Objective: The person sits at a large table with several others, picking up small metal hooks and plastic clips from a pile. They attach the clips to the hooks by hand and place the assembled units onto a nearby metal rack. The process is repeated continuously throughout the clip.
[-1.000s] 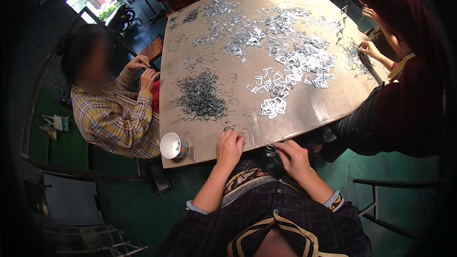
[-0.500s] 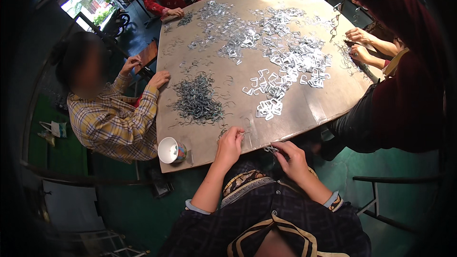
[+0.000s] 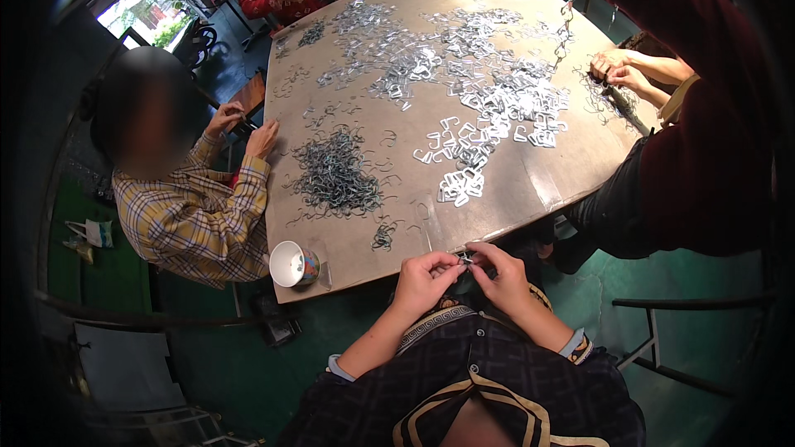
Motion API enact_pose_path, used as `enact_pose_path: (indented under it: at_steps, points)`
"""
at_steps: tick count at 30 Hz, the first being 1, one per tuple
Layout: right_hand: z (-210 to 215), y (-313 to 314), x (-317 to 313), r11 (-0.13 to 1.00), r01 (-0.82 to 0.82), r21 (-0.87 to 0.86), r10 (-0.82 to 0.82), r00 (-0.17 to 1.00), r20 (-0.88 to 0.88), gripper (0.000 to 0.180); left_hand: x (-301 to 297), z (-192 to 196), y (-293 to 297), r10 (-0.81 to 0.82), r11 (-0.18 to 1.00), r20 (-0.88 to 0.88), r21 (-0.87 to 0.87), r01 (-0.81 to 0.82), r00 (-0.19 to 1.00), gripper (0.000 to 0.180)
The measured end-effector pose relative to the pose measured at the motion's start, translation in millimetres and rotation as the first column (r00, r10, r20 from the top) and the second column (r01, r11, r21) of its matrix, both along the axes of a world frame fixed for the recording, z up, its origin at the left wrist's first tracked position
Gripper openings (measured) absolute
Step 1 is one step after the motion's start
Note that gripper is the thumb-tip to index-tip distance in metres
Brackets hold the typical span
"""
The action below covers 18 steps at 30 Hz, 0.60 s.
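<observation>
My hands meet in front of my body, just off the table's near edge. Between the fingertips of my right hand (image 3: 501, 275) is a small silver metal hook (image 3: 466, 258), pinched and partly covered. My left hand (image 3: 424, 285) is closed too, thumb and forefinger pressed together against the hook's left side; whatever lies between them is too small to make out. On the table (image 3: 373, 261) ahead of my left hand lies a little cluster of dark curved metal clips (image 3: 383, 237). Beyond it spreads a larger heap of the same clips (image 3: 335, 172).
Silver hooks (image 3: 460, 188) are strewn across the table's middle. A paper cup (image 3: 290, 265) stands at the near left corner. A person in a plaid shirt (image 3: 182, 215) sits at left; another person's hands (image 3: 621, 70) work at right. A dark red sleeve (image 3: 662, 8) reaches in.
My left hand has moved from beside the small clip cluster, right and toward me, to meet my right hand at the hook. A far person's hand has lifted off the table.
</observation>
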State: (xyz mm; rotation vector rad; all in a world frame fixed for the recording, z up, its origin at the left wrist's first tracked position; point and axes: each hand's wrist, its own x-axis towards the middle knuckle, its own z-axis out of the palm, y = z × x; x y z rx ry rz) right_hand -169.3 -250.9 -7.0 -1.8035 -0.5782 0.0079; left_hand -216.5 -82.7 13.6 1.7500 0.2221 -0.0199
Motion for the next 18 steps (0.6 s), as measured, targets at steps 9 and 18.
enact_pose_path:
  at_steps: [9, 18]
  points:
    - [-3, 0, 2, 0.996, -0.079, -0.038, 0.084, 0.986, 0.146, 0.038, 3, 7, -2, -0.174, 0.918, 0.432, 0.397, -0.013, 0.885, 0.012]
    - [-33, -5, 48, 0.998, 0.061, 0.002, -0.060, 0.989, 0.138, 0.023, -1, 2, 0, -0.265, 0.913, 0.444, 0.401, 0.075, 0.856, 0.017]
